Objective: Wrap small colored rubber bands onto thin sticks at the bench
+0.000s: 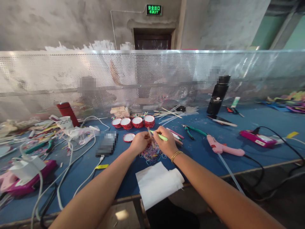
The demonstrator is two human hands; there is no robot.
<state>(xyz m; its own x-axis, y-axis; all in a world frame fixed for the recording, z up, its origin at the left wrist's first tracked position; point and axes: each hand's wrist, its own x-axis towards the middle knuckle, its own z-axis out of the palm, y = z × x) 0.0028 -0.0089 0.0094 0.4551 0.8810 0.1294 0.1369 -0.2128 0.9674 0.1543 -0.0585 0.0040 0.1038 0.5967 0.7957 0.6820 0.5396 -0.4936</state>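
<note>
Both hands meet at frame centre, over the blue table (205, 149). Left hand (140, 142) is pinched narrow on a thin pale stick (150, 135), which stands tilted up from the fingers towards 11 o'clock. Right hand (167, 143) is closed around a light green pen (160, 136), tip pointing towards 10 o'clock and touching or nearly touching the stick; cannot tell which. A gold bracelet (176, 155) sits on the right wrist.

Directly under the hands, at 6 o'clock from them, there's a loose pile of small coloured rubber bands (152, 156). Below that, at the table's near edge, lies a folded white cloth (157, 183).

Around the hands:
- 12 o'clock: a row of four red cups (133, 122) with white tops; a fifth red cup (129, 137) lies just beside the left hand at 10 o'clock.
- 9 o'clock: a dark phone (107, 144), blurred, with a white cable running off it.
- 2 o'clock: green-handled pliers (190, 130).
- 3 o'clock: a pink glue gun (221, 148), with a clear glue stick trailing off the near edge.
- Far 2 o'clock: a black bottle (218, 95), upright against the perforated metal screen (152, 73).
- Far left: a red flask (66, 111) and a tangle of white cables (59, 159) among clutter too mixed to itemise.
</note>
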